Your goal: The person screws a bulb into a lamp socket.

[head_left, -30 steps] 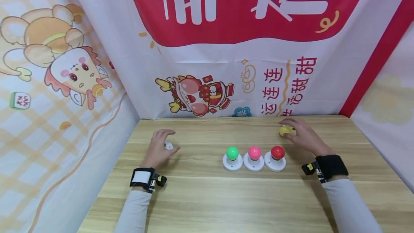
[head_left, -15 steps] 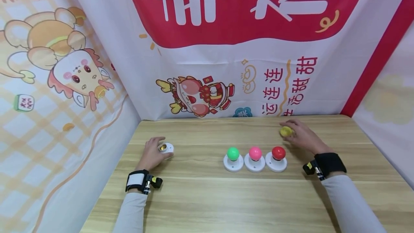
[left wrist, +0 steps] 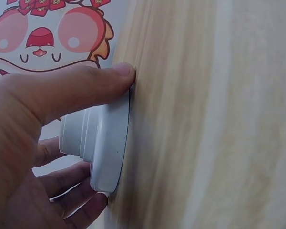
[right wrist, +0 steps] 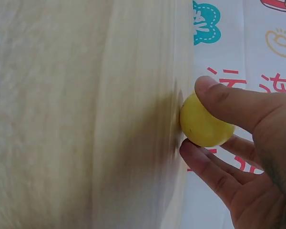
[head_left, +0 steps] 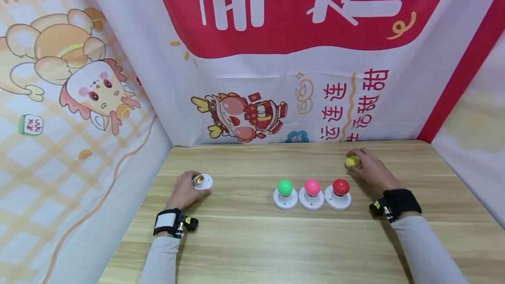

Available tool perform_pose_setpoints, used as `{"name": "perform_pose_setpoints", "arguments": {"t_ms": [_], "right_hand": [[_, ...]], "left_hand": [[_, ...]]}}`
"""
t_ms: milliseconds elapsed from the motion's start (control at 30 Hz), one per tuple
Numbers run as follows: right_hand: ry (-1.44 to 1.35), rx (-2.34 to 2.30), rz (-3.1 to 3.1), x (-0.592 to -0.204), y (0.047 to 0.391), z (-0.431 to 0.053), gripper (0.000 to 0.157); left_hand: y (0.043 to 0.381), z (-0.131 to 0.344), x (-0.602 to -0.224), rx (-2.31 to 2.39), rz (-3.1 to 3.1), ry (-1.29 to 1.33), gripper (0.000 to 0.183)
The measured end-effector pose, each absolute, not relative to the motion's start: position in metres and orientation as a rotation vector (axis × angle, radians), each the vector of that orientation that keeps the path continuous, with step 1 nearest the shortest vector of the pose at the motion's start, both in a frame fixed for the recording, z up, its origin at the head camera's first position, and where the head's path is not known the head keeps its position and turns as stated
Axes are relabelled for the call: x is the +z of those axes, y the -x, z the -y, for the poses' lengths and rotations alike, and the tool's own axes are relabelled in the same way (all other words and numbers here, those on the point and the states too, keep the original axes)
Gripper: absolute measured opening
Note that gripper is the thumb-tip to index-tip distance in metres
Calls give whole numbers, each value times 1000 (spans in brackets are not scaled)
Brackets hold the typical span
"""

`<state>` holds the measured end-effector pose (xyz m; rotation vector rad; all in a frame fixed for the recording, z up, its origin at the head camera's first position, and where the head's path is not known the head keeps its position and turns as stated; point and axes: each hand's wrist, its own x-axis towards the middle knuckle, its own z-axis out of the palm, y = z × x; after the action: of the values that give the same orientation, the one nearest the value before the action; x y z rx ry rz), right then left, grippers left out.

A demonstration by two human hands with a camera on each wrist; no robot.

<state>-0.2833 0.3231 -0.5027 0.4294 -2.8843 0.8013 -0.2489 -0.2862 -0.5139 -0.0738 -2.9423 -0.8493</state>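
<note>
At the left of the table, my left hand [head_left: 183,192] holds a round white lamp socket [head_left: 206,183] by its edges. Its brass-coloured inside faces up in the head view. The left wrist view shows the thumb along one side of the socket [left wrist: 107,152] and the fingers around the other, with its flat base against the wood. Toward the back right, my right hand [head_left: 375,171] pinches a small yellow light bulb [head_left: 350,161]. In the right wrist view the bulb [right wrist: 207,123] sits between thumb and fingertips, right at the table surface; the fingers hide its screw end.
Between the hands stand a green bulb [head_left: 285,187], a pink bulb [head_left: 312,186] and a red bulb [head_left: 341,186], upright in a row of white sockets on the wooden table [head_left: 252,249]. A printed cloth [head_left: 244,73] hangs along the back edge.
My left hand has moved slightly left and closed round the socket, whose opening now shows. My right hand has tightened on the yellow bulb, which has shifted and turned a little.
</note>
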Motion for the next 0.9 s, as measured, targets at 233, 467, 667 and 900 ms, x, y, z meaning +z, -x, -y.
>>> {"name": "perform_pose_setpoints", "arguments": {"t_ms": [233,467,667,900], "right_hand": [[-385,810,2927,-502,284,-324,40],[-388,789,2934,-501,286,-324,39],[-416,797,2919,-497,285,-320,40],[-421,787,2866,-490,284,-316,40]], "left_hand": [[247,286,-514,-858,2930,56,74],[248,284,-515,-867,2926,42,73],[248,282,-513,-876,2922,38,73],[248,276,-506,-934,2923,46,76]]}}
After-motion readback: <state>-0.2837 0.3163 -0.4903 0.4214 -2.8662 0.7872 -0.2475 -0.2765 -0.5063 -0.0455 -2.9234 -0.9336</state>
